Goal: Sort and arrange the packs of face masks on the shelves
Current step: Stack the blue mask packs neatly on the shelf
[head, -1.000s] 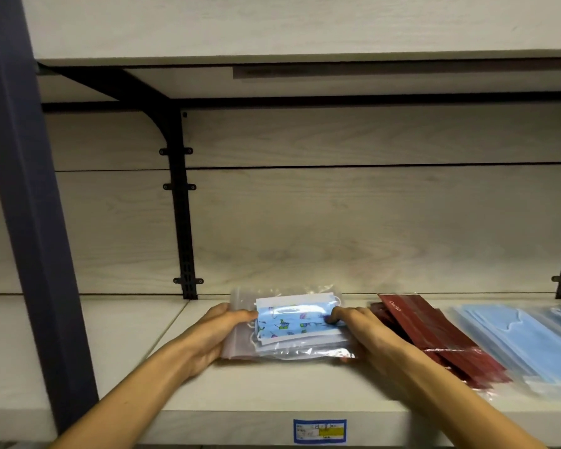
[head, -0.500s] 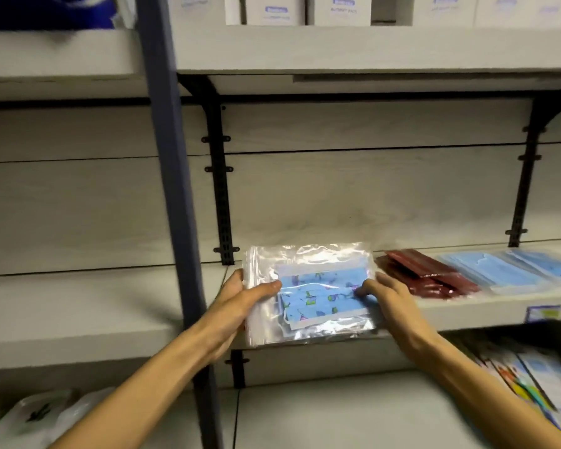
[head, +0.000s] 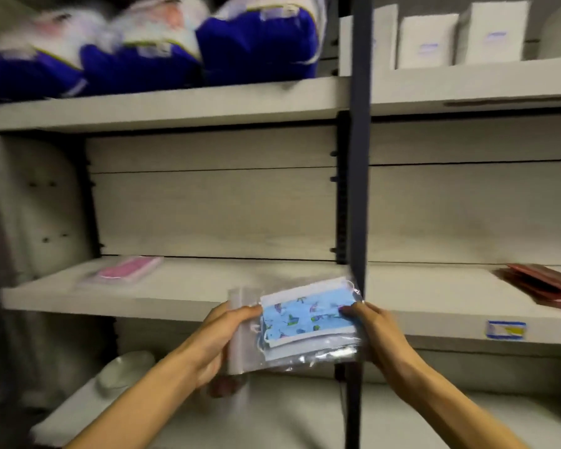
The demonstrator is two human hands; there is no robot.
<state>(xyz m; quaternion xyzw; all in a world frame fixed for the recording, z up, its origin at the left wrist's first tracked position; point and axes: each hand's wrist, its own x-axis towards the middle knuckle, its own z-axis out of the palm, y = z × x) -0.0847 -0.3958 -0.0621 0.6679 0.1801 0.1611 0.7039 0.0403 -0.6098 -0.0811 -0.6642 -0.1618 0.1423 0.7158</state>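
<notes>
A clear plastic pack of blue patterned face masks (head: 300,322) is held in the air in front of the middle shelf (head: 182,286). My left hand (head: 221,335) grips its left edge, thumb on top. My right hand (head: 376,332) pinches its right side. A pink mask pack (head: 123,270) lies on the left part of the shelf. Dark red mask packs (head: 544,283) lie at the shelf's far right.
A dark vertical post (head: 357,157) stands just behind the held pack. Blue-and-white bags (head: 149,50) fill the upper left shelf, white boxes (head: 428,40) the upper right. A price label (head: 506,329) sits on the shelf edge. A pale object (head: 123,371) lies on the lower shelf.
Both hands lifted the blue patterned pack off the shelf and carried it left, past the dark post. The view swung left, bringing the pink pack and blue bags into sight.
</notes>
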